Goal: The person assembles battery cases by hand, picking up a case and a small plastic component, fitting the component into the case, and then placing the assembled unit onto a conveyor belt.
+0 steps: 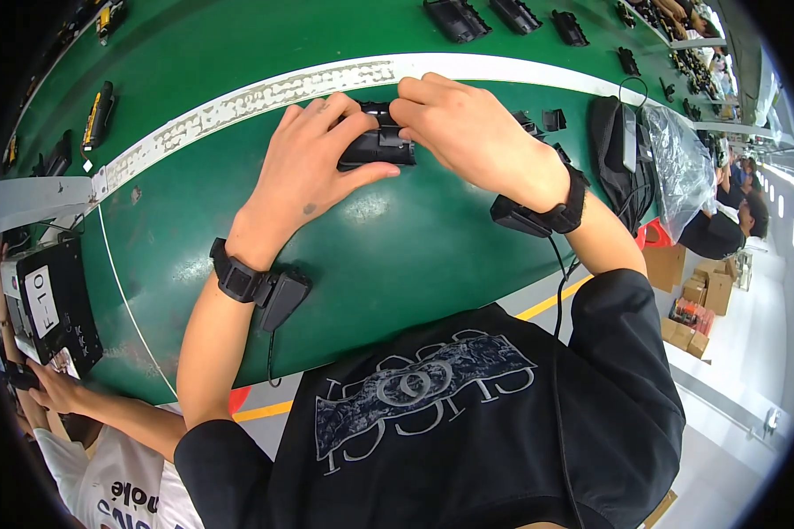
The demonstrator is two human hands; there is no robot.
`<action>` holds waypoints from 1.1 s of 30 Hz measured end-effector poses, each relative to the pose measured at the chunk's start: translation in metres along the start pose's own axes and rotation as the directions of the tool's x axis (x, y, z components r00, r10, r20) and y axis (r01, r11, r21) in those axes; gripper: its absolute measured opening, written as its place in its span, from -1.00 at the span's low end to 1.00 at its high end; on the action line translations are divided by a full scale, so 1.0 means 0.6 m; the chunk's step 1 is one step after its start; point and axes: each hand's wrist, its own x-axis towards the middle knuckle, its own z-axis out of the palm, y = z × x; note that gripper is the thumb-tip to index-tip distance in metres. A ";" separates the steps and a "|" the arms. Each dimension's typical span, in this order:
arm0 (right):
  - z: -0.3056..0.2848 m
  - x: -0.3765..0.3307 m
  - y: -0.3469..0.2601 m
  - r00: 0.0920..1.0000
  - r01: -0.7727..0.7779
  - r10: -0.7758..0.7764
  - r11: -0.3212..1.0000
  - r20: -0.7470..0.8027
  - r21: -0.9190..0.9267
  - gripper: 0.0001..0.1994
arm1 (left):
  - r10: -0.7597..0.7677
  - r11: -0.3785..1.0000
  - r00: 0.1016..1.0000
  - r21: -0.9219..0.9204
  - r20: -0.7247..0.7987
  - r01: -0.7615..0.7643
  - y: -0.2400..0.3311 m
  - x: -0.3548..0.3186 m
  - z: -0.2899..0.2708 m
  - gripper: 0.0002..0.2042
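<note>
Apparently, close two-handed work on the long black plastic housing (pixel 381 152) is under way over the glossy green table (pixel 397 256). The left hand (pixel 302 166) clamps its left end; the right hand (pixel 469 130) bunches at its far side, grip hidden. Next probably needs steady left-side support.

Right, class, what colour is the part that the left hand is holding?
The held part is black, showing best in the head view.
</note>
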 end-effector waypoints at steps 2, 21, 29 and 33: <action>0.001 0.002 -0.001 1.000 -0.004 0.003 1.000 0.019 0.008 -0.83 | 0.028 1.000 0.999 0.011 -0.029 -0.028 0.001 0.001 -0.001 -0.49; 0.011 0.031 -0.030 0.992 0.056 -0.031 0.979 0.125 -0.197 -0.91 | 0.010 0.999 0.999 -0.043 -0.053 -0.012 0.000 -0.001 -0.001 -0.40; 0.017 0.027 -0.027 0.990 0.105 -0.077 0.959 0.114 -0.264 -0.94 | 0.043 0.892 0.829 0.396 -0.558 0.220 -0.169 -0.007 -0.113 -0.52; 0.011 0.048 -0.001 0.971 -0.047 0.105 0.965 0.216 -0.259 -0.92 | -0.408 0.224 0.652 0.622 -0.639 0.750 -0.299 -0.089 -0.178 -0.26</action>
